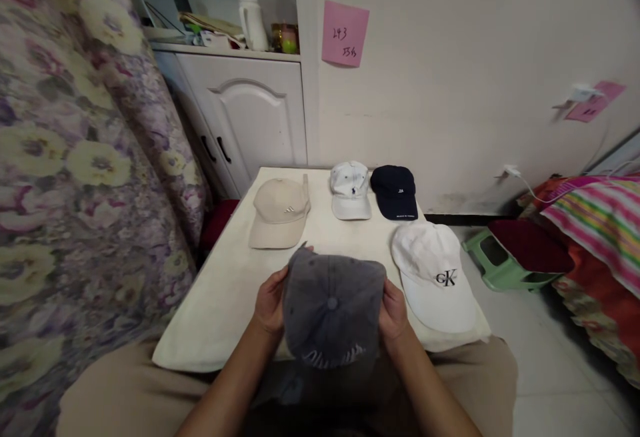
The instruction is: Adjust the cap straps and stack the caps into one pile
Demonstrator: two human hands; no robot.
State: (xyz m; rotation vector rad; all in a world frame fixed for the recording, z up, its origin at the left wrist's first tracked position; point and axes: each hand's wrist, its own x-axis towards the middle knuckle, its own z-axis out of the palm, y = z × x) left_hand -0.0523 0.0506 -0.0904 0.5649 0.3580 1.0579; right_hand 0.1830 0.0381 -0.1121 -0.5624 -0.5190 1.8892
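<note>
You have the gray baseball cap [333, 290] up in your 2 hands at the near edge of the cream tabletop [215, 310], so the step looks like handling this cap and setting its shape. Your left hand [273, 300] has its grip closed on the cap's left side, and your right hand [393, 310] has its grip closed on the right side. I cannot tell if the cap touches the tabletop. The next move seems to call for a soft, even hold, as the cloth looks floppy and could cave in if you squeeze. It looks like washed cotton, a bit faded, with seams running out from a small round button, and white stitching on the front, at the end near you. Around it sit 4 more caps: the beige cap [280, 203] with small stripes, far left, looks smooth and round; the small white cap [350, 183] looks a bit crumpled; the navy cap [393, 187] just beside it has a curved brim; and the white CK cap [425, 253], near your right hand, has a puffy top and a wide brim.
</note>
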